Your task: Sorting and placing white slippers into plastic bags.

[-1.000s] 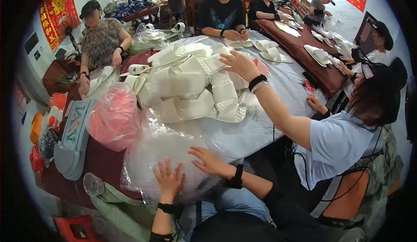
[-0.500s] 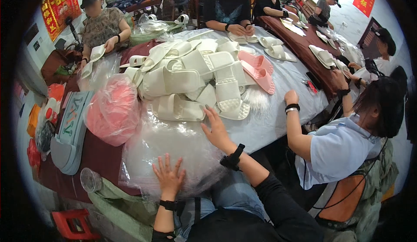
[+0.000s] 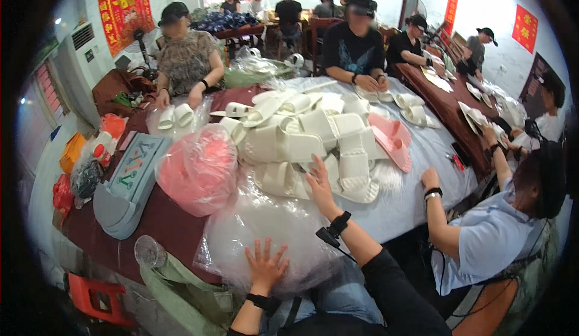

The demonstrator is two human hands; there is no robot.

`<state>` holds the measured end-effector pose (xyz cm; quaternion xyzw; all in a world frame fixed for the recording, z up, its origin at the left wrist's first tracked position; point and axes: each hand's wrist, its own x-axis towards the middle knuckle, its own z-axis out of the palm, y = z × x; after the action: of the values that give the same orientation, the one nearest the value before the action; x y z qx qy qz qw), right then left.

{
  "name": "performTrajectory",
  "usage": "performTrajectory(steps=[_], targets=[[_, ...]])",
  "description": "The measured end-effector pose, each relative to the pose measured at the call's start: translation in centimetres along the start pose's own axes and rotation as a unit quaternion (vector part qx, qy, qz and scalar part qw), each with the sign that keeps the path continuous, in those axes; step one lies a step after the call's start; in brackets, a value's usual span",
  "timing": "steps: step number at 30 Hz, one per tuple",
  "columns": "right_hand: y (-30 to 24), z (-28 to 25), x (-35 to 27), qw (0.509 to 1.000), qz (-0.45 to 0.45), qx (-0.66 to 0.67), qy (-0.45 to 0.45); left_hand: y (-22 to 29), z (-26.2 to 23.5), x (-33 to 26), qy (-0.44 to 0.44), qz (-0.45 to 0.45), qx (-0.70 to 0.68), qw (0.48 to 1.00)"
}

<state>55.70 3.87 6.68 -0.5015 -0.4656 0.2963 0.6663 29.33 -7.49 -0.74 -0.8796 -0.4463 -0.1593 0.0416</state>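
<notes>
My left hand [image 3: 266, 268] lies flat with its fingers spread on a stack of clear plastic bags [image 3: 232, 239] at the near edge of the table. My right hand [image 3: 323, 190] is raised over the front of a heap of white slippers [image 3: 274, 146]. Its fingers are extended and hold nothing. The fingertips overlap a white slipper [image 3: 278, 179] at the front of the heap; whether they touch it I cannot tell. To the right of the heap lies a pair of pink slippers [image 3: 392, 142].
Left of the bags sit a pink bundle in clear plastic [image 3: 200, 170], a grey-blue bag [image 3: 134, 182] and a clear cup [image 3: 149, 251]. A red stool [image 3: 99, 300] stands low left. Close on the right sits a co-worker [image 3: 488, 233]; others work across the table.
The whole view has tilted up, showing more of the far room. Across on the left, a co-worker has lowered slippers onto a clear bag. My hands stay nearly where they were.
</notes>
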Motion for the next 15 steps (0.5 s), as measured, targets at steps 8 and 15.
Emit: performTrajectory(steps=[8,15], targets=[[-2.5,1.5,2.0,0.988,0.071,0.124,0.057,-0.4,0.2,-0.5,0.002,-0.007,-0.020,1.000],[-0.7,2.2,2.5,0.980,-0.011,0.063,0.189,0.0,0.3,-0.2,0.031,-0.004,-0.012,0.999]])
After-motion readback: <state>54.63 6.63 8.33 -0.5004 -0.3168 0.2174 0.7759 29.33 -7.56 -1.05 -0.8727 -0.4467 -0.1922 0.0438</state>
